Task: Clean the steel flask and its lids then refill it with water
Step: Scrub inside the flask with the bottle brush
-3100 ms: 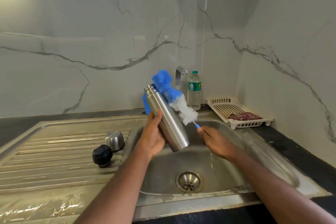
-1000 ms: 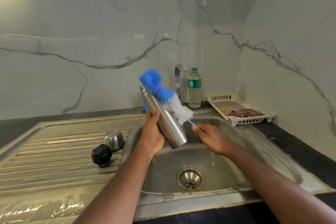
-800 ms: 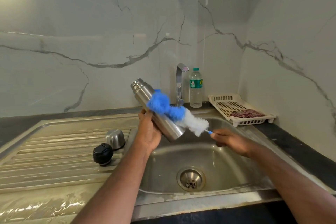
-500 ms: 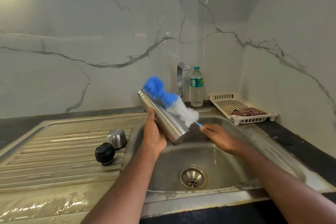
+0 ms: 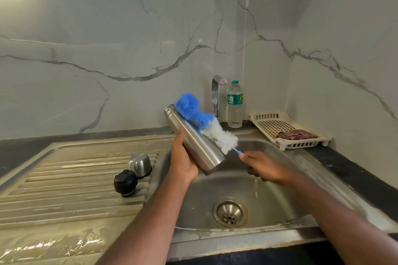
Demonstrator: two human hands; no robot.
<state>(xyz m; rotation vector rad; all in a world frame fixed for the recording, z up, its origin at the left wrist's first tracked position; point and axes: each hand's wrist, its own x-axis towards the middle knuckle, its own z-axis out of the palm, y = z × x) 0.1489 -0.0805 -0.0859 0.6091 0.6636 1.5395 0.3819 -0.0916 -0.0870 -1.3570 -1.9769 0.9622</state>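
Above the sink [image 5: 280, 148], left hand [image 5: 183, 161] grips the tilted, lidless steel flask [image 5: 193, 140]; right hand [image 5: 260, 166] holds a blue-white brush [image 5: 204, 122] against it.

The left hand's [image 5: 183, 157] fingers are out of sight behind the flask [image 5: 193, 140]. The right hand [image 5: 261, 166] is motion-blurred — it hides most of the brush handle [image 5: 239, 152]. The bottle's [image 5: 234, 104] label is too small to read.
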